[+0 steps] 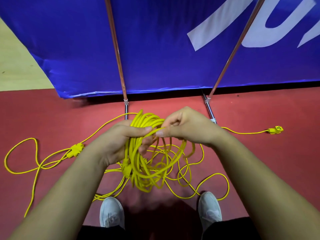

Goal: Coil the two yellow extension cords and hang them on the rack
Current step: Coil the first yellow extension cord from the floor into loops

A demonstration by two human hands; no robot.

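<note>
My left hand (119,141) grips the top of a thick bundle of yellow cord loops (138,163) that hangs down in front of me. My right hand (185,127) pinches a strand of the same cord right beside the left thumb. Loose yellow cord (213,181) lies tangled on the red floor under the coil. One end with a yellow socket (276,130) lies far right. A yellow joined plug (75,150) lies at left with a thin cord looping away. Two metal rack legs (126,108) stand just beyond my hands.
A blue banner (155,49) hangs behind the rack poles, down to the floor. My two grey shoes (111,212) stand on the red floor among the loose cord. Pale flooring shows at the upper left.
</note>
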